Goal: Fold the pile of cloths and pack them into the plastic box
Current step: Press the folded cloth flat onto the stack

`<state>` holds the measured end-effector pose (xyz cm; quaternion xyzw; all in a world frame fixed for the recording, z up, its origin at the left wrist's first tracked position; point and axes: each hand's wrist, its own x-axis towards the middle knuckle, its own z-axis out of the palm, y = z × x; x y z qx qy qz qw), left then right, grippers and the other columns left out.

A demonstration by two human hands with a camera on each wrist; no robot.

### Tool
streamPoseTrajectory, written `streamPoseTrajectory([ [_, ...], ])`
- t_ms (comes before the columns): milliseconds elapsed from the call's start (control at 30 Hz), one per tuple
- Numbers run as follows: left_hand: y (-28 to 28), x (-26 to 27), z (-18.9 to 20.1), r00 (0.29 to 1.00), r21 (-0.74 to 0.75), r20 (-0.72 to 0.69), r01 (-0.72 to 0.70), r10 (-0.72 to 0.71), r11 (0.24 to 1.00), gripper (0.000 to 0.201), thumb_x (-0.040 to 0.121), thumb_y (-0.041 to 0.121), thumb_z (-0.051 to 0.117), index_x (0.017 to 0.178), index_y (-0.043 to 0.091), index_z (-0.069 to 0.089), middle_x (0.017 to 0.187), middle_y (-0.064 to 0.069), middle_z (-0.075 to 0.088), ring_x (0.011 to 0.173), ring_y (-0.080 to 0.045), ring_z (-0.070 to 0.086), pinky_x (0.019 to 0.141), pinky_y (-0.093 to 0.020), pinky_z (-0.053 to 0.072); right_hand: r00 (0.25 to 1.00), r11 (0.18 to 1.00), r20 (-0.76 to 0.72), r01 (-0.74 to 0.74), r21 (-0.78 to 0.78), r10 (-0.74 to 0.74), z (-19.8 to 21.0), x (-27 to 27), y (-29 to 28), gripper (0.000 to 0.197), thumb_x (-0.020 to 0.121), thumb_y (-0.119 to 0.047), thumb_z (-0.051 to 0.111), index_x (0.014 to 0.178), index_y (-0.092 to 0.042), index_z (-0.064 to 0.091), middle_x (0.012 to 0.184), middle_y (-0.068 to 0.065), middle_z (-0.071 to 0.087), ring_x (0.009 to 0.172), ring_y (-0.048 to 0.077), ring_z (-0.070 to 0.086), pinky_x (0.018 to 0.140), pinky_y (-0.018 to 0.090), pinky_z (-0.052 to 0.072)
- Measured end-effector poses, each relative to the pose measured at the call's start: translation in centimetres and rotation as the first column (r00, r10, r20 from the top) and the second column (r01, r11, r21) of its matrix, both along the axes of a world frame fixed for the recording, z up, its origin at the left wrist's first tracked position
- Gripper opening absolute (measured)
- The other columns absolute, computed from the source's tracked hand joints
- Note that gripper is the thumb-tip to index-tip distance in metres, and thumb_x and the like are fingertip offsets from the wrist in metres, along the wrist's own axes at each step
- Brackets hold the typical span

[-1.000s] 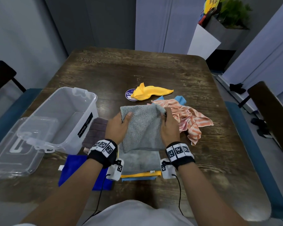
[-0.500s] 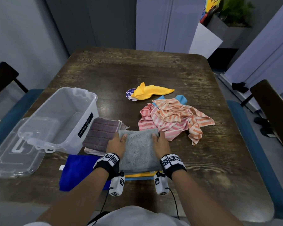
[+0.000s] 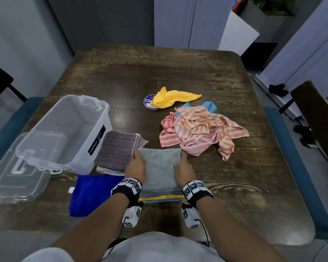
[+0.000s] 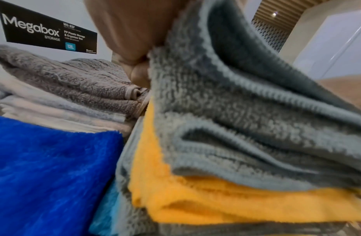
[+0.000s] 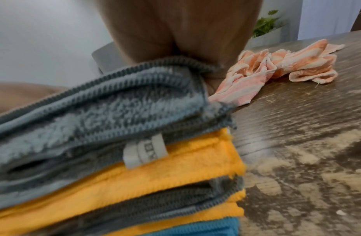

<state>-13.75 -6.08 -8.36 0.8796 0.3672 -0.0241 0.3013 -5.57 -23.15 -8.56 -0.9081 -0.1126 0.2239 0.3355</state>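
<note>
A folded grey cloth [image 3: 160, 167] lies on top of a stack with yellow and blue layers [image 3: 159, 197] at the near table edge. My left hand [image 3: 135, 163] pinches its left edge, thumb on top. My right hand [image 3: 184, 167] pinches its right edge the same way. In the left wrist view the grey cloth [image 4: 236, 111] rises toward my fingers [image 4: 139, 75]. The right wrist view shows the grey cloth [image 5: 94, 111] over yellow and grey layers. An unfolded striped orange-pink pile [image 3: 201, 131] lies just beyond. The clear plastic box [image 3: 106, 110] stands open at the left with nothing visible inside.
A folded brown-purple towel [image 3: 117, 148] sits between the box and the stack. A dark blue cloth [image 3: 91, 193] lies in front of it. The box lid [image 3: 13, 176] rests at the far left. A crumpled yellow cloth [image 3: 174, 98] covers a round sticker [image 3: 149, 101]. A chair [image 3: 314, 114] stands right.
Both hands brought the grey cloth down and toward me, folding it and laying it on the stack. The striped pile and the brown-purple towel came into full view.
</note>
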Motion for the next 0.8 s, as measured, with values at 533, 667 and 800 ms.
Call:
streamPoseTrajectory([
  [533,-0.7,0.0,-3.4,0.859,0.226,-0.169,0.51,-0.483,0.83,0.089,0.089,0.064,-0.006,0.16,0.013,0.005,0.168,-0.007,-0.004,0.155,-0.021,-0.01,0.123,-0.037,-0.013,0.907,0.933,0.222,-0.349,-0.085,0.359,-2.6,1.0,2.8,0.057,0.102,-0.006,0.041,0.156,-0.002,0.024,0.165,0.017,0.016,0.153,0.029,0.014,0.126,0.041,0.015],
  [667,-0.6,-0.5,-4.8,0.853,0.224,-0.179,0.52,-0.49,0.824,0.081,0.094,0.062,-0.003,0.16,0.015,-0.002,0.168,-0.004,-0.011,0.153,-0.018,-0.016,0.121,-0.036,-0.017,0.895,0.926,0.238,-0.371,-0.073,0.377,-5.1,0.7,2.1,0.053,0.108,-0.016,0.03,0.158,-0.004,0.019,0.167,0.013,0.013,0.155,0.025,0.009,0.126,0.041,0.011],
  [800,-0.6,0.1,-5.5,0.853,0.237,-0.184,0.521,-0.489,0.82,0.079,0.097,0.06,0.002,0.161,0.013,0.002,0.168,-0.006,-0.006,0.153,-0.018,-0.015,0.121,-0.036,-0.017,0.887,0.93,0.281,-0.363,-0.063,0.366,-6.2,1.0,2.0,0.052,0.109,-0.02,0.03,0.158,-0.005,0.022,0.166,0.012,0.017,0.154,0.024,0.012,0.126,0.042,0.013],
])
